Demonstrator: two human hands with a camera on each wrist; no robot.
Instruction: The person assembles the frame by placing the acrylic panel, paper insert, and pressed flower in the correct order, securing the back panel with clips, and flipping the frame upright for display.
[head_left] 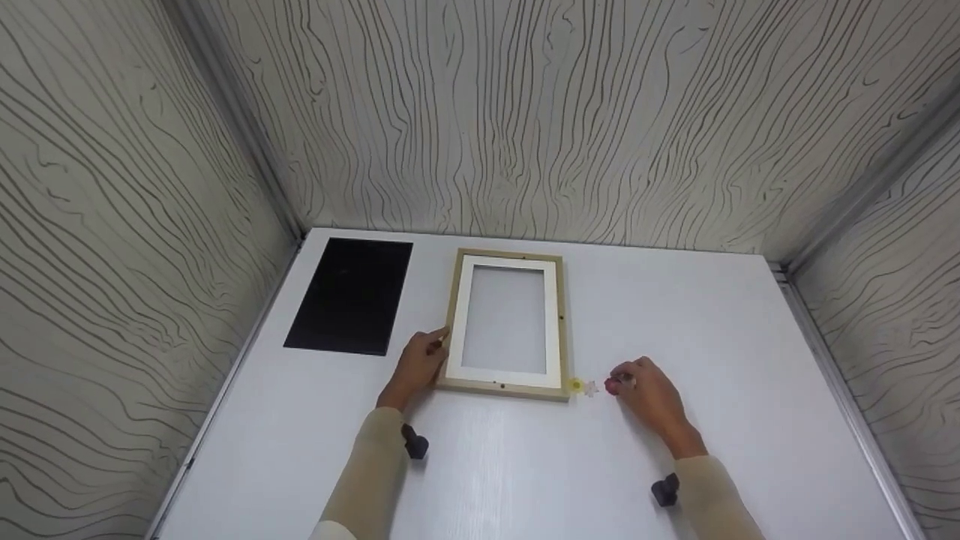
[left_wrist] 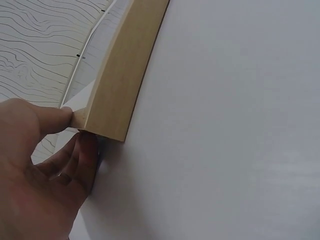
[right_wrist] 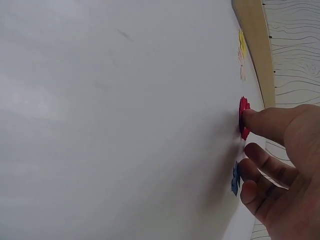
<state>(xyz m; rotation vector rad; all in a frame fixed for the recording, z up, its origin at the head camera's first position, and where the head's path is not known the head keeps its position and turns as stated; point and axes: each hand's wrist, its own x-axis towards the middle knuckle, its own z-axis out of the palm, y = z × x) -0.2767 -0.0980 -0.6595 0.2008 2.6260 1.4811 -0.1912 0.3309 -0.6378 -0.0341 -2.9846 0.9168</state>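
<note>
A light wooden picture frame with a white inner mat lies on the white table. At its lower left side my left hand grips the wooden edge, thumb on top and fingers below the corner. To the right of the frame, my right hand pinches a red paper flower at the table surface; the index finger is largely hidden. A blue flower sits beside the lower fingers in the right wrist view. Between frame and hand lie a yellow flower and a pale pinkish one.
A flat black panel lies at the table's back left. Walls with a wood-grain pattern enclose the white table at the back and both sides. Small black devices are strapped to both wrists.
</note>
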